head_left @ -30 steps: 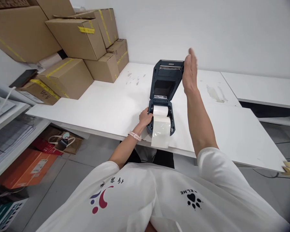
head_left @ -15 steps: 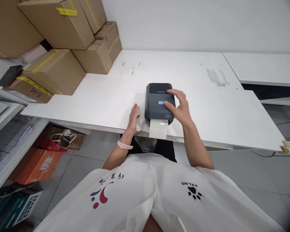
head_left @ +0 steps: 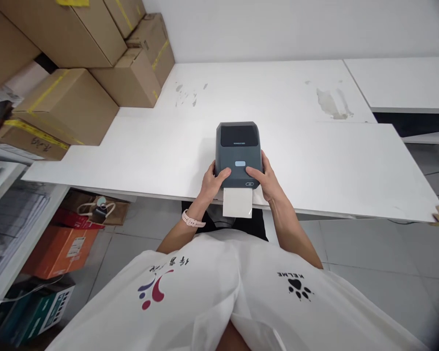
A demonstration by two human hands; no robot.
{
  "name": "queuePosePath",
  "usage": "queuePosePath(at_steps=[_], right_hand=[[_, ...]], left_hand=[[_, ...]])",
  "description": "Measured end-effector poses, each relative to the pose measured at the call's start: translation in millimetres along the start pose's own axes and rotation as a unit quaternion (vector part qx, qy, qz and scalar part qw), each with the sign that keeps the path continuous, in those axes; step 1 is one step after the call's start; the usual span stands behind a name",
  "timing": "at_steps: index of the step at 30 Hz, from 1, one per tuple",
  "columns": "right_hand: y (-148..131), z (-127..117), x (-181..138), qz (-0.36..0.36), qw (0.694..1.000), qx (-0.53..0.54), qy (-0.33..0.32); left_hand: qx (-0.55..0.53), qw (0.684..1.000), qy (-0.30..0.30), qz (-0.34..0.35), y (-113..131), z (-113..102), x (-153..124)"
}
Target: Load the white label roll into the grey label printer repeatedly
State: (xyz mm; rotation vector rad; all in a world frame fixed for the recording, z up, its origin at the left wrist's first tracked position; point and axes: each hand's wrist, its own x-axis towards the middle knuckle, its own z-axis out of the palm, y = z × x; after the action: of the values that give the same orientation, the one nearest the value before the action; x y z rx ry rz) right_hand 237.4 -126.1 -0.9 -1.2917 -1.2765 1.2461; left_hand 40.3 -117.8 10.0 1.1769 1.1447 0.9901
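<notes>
A dark grey label printer [head_left: 238, 156] sits near the front edge of the white table [head_left: 161, 141]. From its front a pale label strip [head_left: 237, 203] hangs out past the table edge. My left hand [head_left: 212, 183] grips the printer's left side, thumb on the top cover. On the opposite side my right hand [head_left: 266, 178] holds it the same way, thumb beside the light button. The fingers of both hands are partly hidden behind the printer's sides. Whether the printer is lifted off the table, I cannot tell.
Cardboard boxes [head_left: 69, 105] with yellow tape are stacked at the table's left end. Below left, an orange box [head_left: 60, 248] stands on the floor beside a white shelf [head_left: 29, 239]. A second white tabletop [head_left: 417, 83] lies at the far right, and a wall runs behind.
My left hand has moved from beside the printer onto its left side. My right hand has slid from the top cover to the right side. The printer now sits straighter.
</notes>
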Motion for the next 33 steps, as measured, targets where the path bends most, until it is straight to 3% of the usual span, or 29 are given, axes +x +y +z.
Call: queuePosePath(at_steps=[4, 10, 15, 19, 22, 24, 27, 31, 33], right_hand=[[0, 4, 0, -0.02, 0.999, -0.031, 0.0], [1, 9, -1, 0.001, 0.999, 0.014, 0.034], [3, 13, -2, -0.001, 0.999, 0.022, 0.035], [-6, 13, -1, 0.01, 0.997, 0.009, 0.074], [-20, 11, 6, -0.026, 0.991, -0.088, 0.092], [-31, 10, 13, -0.051, 0.981, -0.165, 0.084], [-43, 9, 22, -0.065, 0.969, -0.23, 0.069], [-43, 7, 24, -0.068, 0.965, -0.24, 0.083], [-32, 5, 17, -0.07, 0.973, -0.202, 0.085]], left_hand=[[0.01, 1.0, -0.004, 0.016, -4, -2, -3], [0.163, 0.983, 0.076, -0.034, -21, -13, -57], [0.032, 0.98, -0.132, -0.144, -18, -12, -72], [-0.001, 0.988, -0.124, -0.095, 11, -10, -71], [0.009, 0.99, -0.129, -0.052, 30, -14, -76], [-0.002, 0.994, -0.11, -0.025, 35, -18, -78], [-0.025, 0.999, -0.019, 0.024, 31, -24, -72], [0.009, 0.989, 0.123, 0.085, 13, -24, -52], [0.05, 0.984, 0.142, 0.093, 3, -21, -43]])
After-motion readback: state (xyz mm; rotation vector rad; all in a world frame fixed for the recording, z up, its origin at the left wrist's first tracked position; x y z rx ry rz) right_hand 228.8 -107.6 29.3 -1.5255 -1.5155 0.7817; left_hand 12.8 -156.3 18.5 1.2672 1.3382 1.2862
